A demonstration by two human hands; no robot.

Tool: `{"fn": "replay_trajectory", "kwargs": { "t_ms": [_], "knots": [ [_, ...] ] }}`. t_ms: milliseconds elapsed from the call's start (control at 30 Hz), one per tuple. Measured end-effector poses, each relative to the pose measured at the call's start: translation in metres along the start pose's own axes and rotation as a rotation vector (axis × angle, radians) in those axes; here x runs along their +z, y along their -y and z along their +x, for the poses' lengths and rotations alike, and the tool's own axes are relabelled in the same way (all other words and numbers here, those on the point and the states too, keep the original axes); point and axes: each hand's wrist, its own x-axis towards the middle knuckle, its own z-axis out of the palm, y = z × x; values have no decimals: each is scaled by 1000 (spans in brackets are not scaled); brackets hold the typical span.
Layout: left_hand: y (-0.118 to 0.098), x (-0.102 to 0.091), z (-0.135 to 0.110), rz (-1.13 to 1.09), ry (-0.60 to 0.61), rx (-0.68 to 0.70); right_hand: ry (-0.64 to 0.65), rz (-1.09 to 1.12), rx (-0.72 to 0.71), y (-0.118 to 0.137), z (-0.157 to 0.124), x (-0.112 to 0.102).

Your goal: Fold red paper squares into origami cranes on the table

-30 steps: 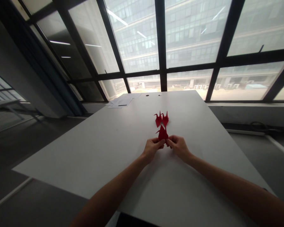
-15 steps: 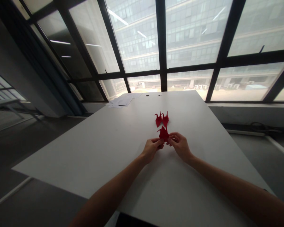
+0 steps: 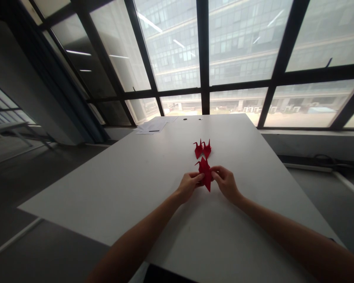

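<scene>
A red folded paper crane (image 3: 205,173) is held between both of my hands just above the white table (image 3: 135,184). My left hand (image 3: 189,185) pinches its left side with closed fingers. My right hand (image 3: 225,183) pinches its right side the same way. A pointed flap of the paper hangs down between my thumbs. Two finished red paper cranes (image 3: 203,149) stand side by side on the table just beyond my hands.
A few white sheets of paper (image 3: 153,126) lie at the table's far left corner, near two small dark spots (image 3: 191,118). Tall windows with black frames run behind the table. Grey floor lies to both sides.
The paper between my hands has been unfolded downward, so a red point now hangs below my thumbs. Both hands have stayed in about the same place.
</scene>
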Motion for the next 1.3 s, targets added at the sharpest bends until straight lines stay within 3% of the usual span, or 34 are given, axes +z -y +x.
{"fn": "replay_trajectory", "kwargs": {
  "t_ms": [167,400,600,933,1133,1300],
  "knots": [
    [3,2,2,79,-57,79,53,105,85,-3,3,-3],
    [8,3,3,109,-74,106,11,111,101,0,4,-2],
    [6,6,0,128,-74,127,20,68,200,-4,4,-3],
    [6,8,0,66,-75,113,42,44,117,-6,4,-5],
    [4,8,0,-8,-163,246,68,36,25,-3,2,-1],
    [1,7,1,115,-130,273,58,-15,-23,0,1,-1]
  ]
}}
